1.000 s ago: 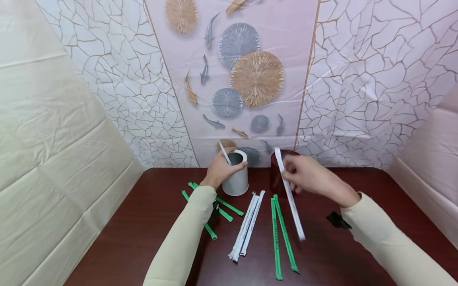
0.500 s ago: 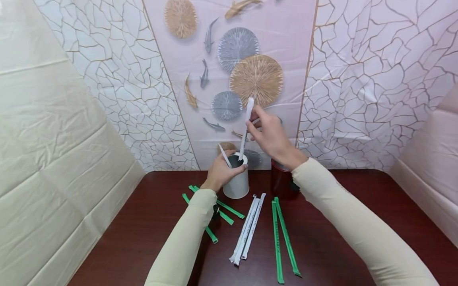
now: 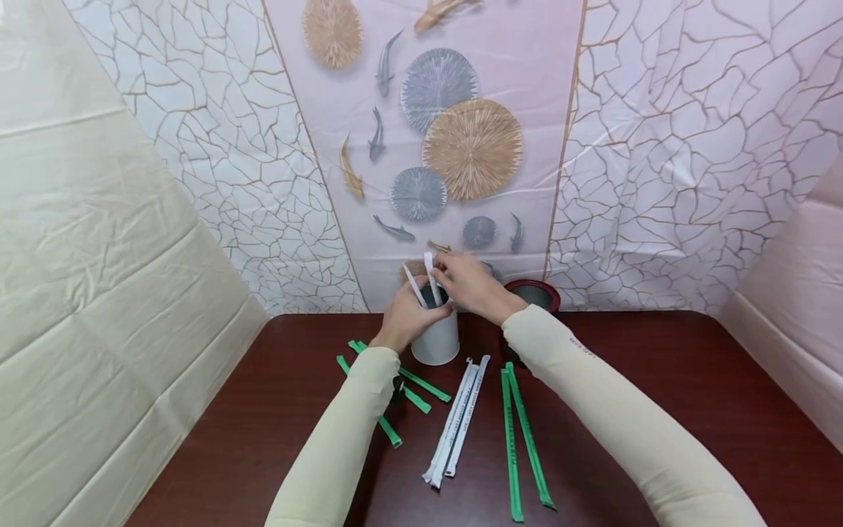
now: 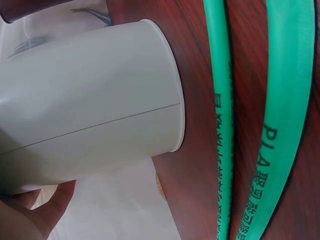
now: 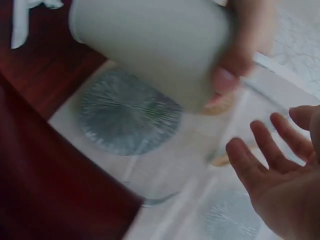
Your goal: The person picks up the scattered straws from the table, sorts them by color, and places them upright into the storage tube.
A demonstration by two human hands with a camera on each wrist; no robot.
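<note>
A pale grey cylindrical canister (image 3: 437,342) stands on the table, and my left hand (image 3: 407,316) grips it near its rim. In the left wrist view, curled fingers (image 4: 55,205) show beside the canister's wall (image 4: 100,95). One white paper-wrapped straw (image 3: 413,282) leans out of the canister by my left hand. My right hand (image 3: 470,282) pinches a second white wrapped straw (image 3: 429,265), whose lower end is inside the canister, hidden from view. The other fingers of that right hand (image 5: 280,155) are spread loosely in the right wrist view.
Behind my right forearm stands a dark red canister (image 3: 555,293). White wrapped straws (image 3: 454,424) lie at the table's middle, with two green wrapped straws (image 3: 510,446) right of them. Several more green straws (image 3: 417,399) lie under my left forearm. A patterned cloth (image 3: 470,150) hangs behind the table.
My right hand has carried the white straw from beside the red canister, up and leftward, then down into the grey one. My left hand has kept its grip.
</note>
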